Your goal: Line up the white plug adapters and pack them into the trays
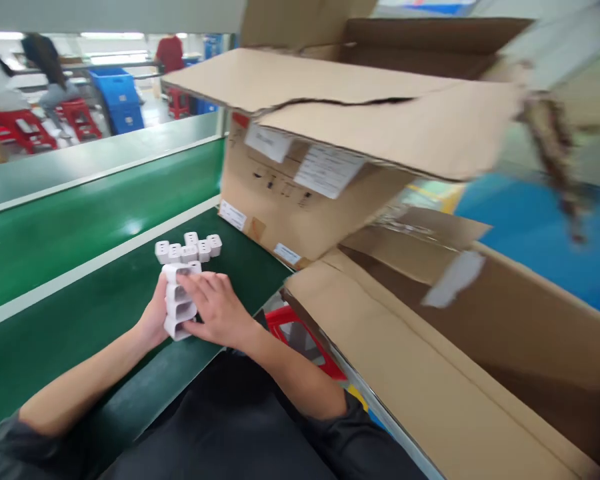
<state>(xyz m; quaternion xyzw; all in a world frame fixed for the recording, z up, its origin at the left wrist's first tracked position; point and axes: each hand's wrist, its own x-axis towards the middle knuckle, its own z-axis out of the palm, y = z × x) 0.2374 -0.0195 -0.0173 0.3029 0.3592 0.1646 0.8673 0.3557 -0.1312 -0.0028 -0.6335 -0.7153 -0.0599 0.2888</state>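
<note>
A short stack of white plastic plug housings (179, 303) is pressed between both my hands at the near edge of the green belt. My left hand (153, 317) cups the stack from the left, mostly hidden behind it. My right hand (219, 308) lies against its right side, fingers closed round it. Just beyond the stack, a row of several more white housings (189, 249) rests on the dark green belt surface (105, 307).
A large open cardboard box (290, 200) with labels stands on the belt to the right, its torn flap (380, 113) overhanging. A second open box (430, 360) lies lower right. A red stool (300, 337) shows below. People sit at red stools in the far left background.
</note>
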